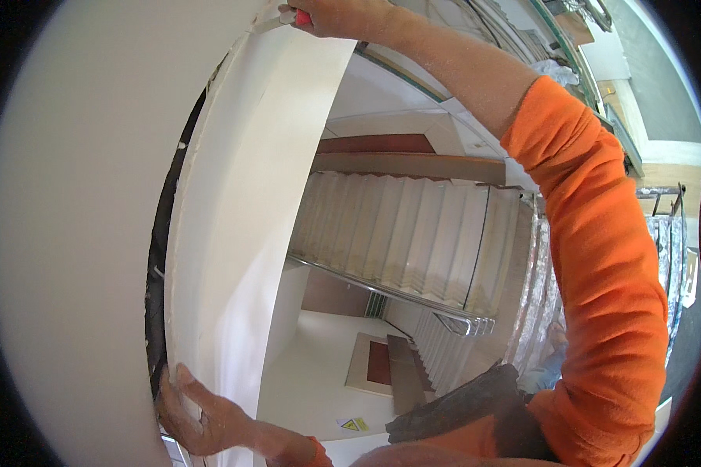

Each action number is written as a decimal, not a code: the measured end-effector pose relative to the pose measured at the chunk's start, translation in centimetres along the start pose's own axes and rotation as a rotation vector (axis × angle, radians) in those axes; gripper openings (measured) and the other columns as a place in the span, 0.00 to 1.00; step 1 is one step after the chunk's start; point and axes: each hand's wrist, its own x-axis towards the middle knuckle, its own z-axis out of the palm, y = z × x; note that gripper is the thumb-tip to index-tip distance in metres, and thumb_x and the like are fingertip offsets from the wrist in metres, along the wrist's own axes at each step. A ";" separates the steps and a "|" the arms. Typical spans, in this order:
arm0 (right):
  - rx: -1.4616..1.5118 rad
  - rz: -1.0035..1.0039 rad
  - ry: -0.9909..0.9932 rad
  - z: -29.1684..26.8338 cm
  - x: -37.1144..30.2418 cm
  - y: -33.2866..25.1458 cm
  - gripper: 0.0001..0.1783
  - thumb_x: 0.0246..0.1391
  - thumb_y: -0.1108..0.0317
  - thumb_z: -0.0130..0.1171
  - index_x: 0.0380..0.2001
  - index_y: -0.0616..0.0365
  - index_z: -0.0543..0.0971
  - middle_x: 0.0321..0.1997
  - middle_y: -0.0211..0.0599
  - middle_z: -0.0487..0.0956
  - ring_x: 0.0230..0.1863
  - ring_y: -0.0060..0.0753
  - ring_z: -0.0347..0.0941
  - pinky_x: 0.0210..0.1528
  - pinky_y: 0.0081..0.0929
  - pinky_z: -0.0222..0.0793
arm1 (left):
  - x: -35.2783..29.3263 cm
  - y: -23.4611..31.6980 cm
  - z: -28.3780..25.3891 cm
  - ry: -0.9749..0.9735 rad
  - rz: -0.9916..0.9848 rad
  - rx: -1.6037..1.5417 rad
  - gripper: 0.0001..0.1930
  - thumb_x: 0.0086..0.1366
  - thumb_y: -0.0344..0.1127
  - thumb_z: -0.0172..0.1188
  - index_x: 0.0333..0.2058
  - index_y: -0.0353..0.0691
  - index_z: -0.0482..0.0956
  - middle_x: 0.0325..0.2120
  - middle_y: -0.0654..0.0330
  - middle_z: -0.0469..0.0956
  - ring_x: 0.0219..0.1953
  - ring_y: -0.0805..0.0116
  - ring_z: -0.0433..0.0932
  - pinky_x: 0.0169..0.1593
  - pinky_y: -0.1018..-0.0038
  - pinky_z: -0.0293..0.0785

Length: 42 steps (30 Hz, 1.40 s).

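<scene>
A long white curved panel (249,194) runs down the view beside a pale flat surface (70,233). Between them lies a dark gap (162,233) with ragged edges. High up, my right hand (335,17) is closed on a red-handled tool (302,16). Its flat pale blade reaches left to the panel's top end; the exact kind of tool is unclear. My left hand (202,424) touches the panel's edge at the lower end of the gap, thumb and fingers apart. Some of its fingertips are hidden at the gap.
Far below, a pale staircase (397,233) descends with a metal handrail (397,294). A yellow warning sign (353,424) is on a wall. Paint-spattered planks (533,288) and a metal frame (662,198) stand beside my orange right sleeve (600,249). Long strips and boards (491,31) lie at upper right.
</scene>
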 end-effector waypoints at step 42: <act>0.197 -0.213 0.323 4.5 1.7 4.7 0.08 0.50 0.65 0.66 0.30 0.53 0.77 0.21 0.39 0.79 0.23 0.47 0.80 0.26 0.41 0.75 | 1.6 0.9 1.5 0.201 0.320 0.377 0.13 0.76 0.41 0.56 0.31 0.47 0.85 0.28 0.57 0.84 0.27 0.59 0.83 0.30 0.63 0.80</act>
